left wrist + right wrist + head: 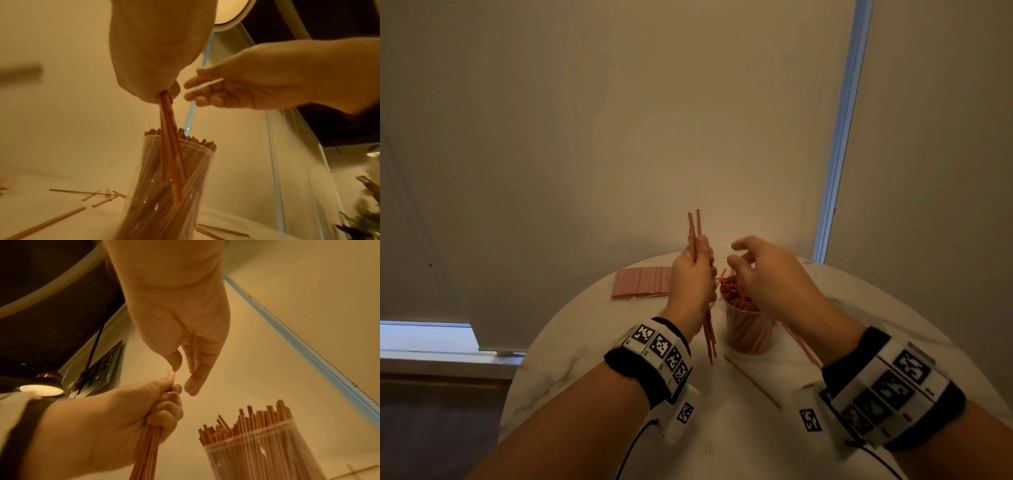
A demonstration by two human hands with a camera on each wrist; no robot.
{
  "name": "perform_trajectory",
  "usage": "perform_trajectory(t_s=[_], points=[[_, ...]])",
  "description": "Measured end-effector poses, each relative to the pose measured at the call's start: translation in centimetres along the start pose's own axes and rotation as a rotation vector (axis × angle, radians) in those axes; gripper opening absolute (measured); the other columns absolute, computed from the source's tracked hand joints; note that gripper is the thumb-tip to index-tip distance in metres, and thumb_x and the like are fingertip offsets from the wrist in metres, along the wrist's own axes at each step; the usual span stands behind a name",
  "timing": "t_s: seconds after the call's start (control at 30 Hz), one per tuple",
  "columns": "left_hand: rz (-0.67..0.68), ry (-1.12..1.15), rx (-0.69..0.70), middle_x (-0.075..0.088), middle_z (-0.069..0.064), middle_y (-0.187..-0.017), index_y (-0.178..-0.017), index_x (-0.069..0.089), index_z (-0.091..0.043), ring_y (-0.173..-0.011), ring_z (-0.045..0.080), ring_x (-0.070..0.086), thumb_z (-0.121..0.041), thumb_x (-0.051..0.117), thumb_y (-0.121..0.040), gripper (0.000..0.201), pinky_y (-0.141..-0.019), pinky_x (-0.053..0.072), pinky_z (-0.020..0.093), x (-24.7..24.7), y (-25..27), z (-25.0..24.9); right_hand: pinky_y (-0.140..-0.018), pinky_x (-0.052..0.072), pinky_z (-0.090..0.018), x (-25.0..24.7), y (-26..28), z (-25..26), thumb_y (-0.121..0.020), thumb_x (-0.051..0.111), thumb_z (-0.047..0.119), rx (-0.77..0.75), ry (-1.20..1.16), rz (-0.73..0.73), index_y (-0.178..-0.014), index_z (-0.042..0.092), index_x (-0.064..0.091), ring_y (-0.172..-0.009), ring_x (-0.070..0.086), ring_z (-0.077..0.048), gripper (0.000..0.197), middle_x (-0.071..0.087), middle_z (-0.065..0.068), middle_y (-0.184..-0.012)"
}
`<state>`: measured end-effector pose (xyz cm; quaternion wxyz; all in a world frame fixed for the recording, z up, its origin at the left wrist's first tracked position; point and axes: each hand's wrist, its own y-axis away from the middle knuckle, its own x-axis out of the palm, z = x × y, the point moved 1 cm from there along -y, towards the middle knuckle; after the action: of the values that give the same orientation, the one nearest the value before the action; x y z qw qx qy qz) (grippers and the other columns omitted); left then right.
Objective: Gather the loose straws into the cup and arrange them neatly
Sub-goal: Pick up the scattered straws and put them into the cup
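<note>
My left hand (pixel 697 263) grips a small bundle of red straws (pixel 694 226) upright, just left of the cup. Their lower ends (pixel 709 337) hang beside the cup, above the table. The clear plastic cup (pixel 751 330) stands at the table's middle, packed with red straws (pixel 736 291). My right hand (pixel 738 257) hovers over the cup's mouth with fingers spread and nothing in it. In the right wrist view its thumb and fingertips (pixel 192 387) sit apart, close to the top of the held bundle (pixel 147 451). Loose straws (pixel 751 380) lie on the table.
The round white marble table (pixel 592 329) stands against a beige wall. A flat pack of pink straws (pixel 642 282) lies at the back left. More loose straws (pixel 801 346) lie under my right forearm, and several (pixel 86 194) lie left of the cup (pixel 174 186).
</note>
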<state>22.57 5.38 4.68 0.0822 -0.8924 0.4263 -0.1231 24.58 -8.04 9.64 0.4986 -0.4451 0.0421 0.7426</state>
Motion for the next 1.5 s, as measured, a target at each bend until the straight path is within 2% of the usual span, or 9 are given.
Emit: perform_trajectory(t_s=[0.17, 0.3, 0.47, 0.67, 0.87, 1.03, 1.13, 1.23, 1.5], points=[[0.182, 0.021, 0.056, 0.056, -0.011, -0.052, -0.101, 0.069, -0.016, -0.043, 0.002, 0.052, -0.054, 0.042, -0.104, 0.047, -0.042, 0.04, 0.019, 1.9, 1.5, -0.1, -0.095, 0.053, -0.038, -0.2, -2.6, 0.8, -0.103, 0.044, 0.044, -0.021, -0.144, 0.023, -0.142, 0.025, 0.048, -0.104, 0.067, -0.018, 0.044, 0.068, -0.002, -0.122], [0.085, 0.203, -0.058, 0.04, -0.008, -0.056, -0.081, 0.058, -0.018, -0.043, 0.007, 0.034, -0.056, 0.05, -0.1, 0.044, -0.039, 0.03, 0.023, 0.9, 0.8, -1.2, -0.089, 0.056, -0.041, -0.5, -1.9, 0.4, -0.102, 0.045, 0.037, 0.037, -0.065, 0.129, -0.127, 0.022, 0.059, -0.095, 0.067, -0.017, 0.032, 0.069, -0.001, -0.111], [-0.024, 0.491, -0.038, 0.029, -0.007, -0.058, -0.076, 0.045, -0.022, -0.045, 0.007, 0.021, -0.049, 0.053, -0.101, 0.038, -0.039, 0.017, 0.023, -0.8, -0.8, -3.0, -0.07, 0.06, -0.028, 1.3, 1.8, -0.7, -0.096, 0.063, 0.029, 0.159, -0.085, 0.715, -0.102, 0.015, 0.067, -0.077, 0.074, -0.009, 0.016, 0.077, 0.002, -0.084], [0.096, 0.416, -0.138, 0.035, -0.005, -0.058, -0.084, 0.047, -0.018, -0.045, 0.009, 0.03, -0.043, 0.056, -0.102, 0.033, -0.04, 0.032, 0.022, 0.2, 0.9, -1.8, -0.068, 0.059, -0.021, 2.2, 1.1, -0.4, -0.094, 0.066, 0.014, 0.161, -0.376, 0.467, -0.097, 0.007, 0.071, -0.075, 0.075, -0.012, 0.009, 0.078, -0.002, -0.082], [0.238, -0.409, -0.009, 0.052, -0.008, -0.065, -0.087, 0.06, -0.017, -0.044, 0.003, 0.042, -0.052, 0.057, -0.099, 0.037, -0.042, 0.039, 0.021, -5.7, -1.5, -1.7, -0.082, 0.059, -0.032, 3.1, 1.7, -2.2, -0.09, 0.07, 0.037, 0.182, 0.284, 0.801, -0.094, 0.01, 0.074, -0.08, 0.074, -0.017, 0.028, 0.077, 0.001, -0.083], [0.531, -1.124, -0.001, 0.067, -0.01, -0.094, -0.12, 0.068, -0.038, -0.085, 0.012, 0.062, -0.033, 0.079, -0.087, 0.035, -0.086, 0.05, 0.031, -11.9, -3.6, -0.5, -0.069, 0.056, -0.029, 5.1, 2.6, -3.8, -0.09, 0.068, 0.037, 0.196, 0.738, 0.9, -0.07, 0.014, 0.064, -0.064, 0.064, -0.016, 0.03, 0.066, 0.002, -0.068], [0.739, -1.423, -0.22, 0.071, -0.01, -0.097, -0.095, 0.074, -0.036, -0.089, 0.013, 0.065, -0.037, 0.086, -0.078, 0.021, -0.072, 0.052, 0.025, -13.6, -3.2, 0.4, -0.056, 0.05, -0.024, 5.8, 2.9, -4.2, -0.089, 0.071, 0.035, 0.167, 0.789, 0.902, -0.069, 0.014, 0.06, -0.055, 0.057, -0.014, 0.031, 0.061, 0.002, -0.063], [0.797, -1.535, -0.234, 0.072, -0.012, -0.091, -0.09, 0.074, -0.03, -0.088, 0.011, 0.065, -0.041, 0.086, -0.076, 0.021, -0.076, 0.051, 0.026, -14.1, -2.7, 1.9, -0.062, 0.049, -0.029, 5.9, 3.0, -3.9, -0.088, 0.07, 0.019, 0.104, 0.87, 0.92, -0.087, 0.009, 0.069, -0.056, 0.054, -0.015, 0.011, 0.061, 0.001, -0.07], [0.853, -1.652, -0.093, 0.067, -0.008, -0.081, -0.092, 0.075, -0.023, -0.07, 0.009, 0.059, -0.029, 0.078, -0.083, 0.012, -0.063, 0.046, 0.024, -12.9, -0.8, 2.0, -0.051, 0.044, -0.024, 5.3, 4.1, -3.9, -0.089, 0.06, 0.014, 0.117, 0.925, 0.954, -0.062, 0.013, 0.051, -0.052, 0.05, -0.016, 0.029, 0.053, -0.001, -0.062]])
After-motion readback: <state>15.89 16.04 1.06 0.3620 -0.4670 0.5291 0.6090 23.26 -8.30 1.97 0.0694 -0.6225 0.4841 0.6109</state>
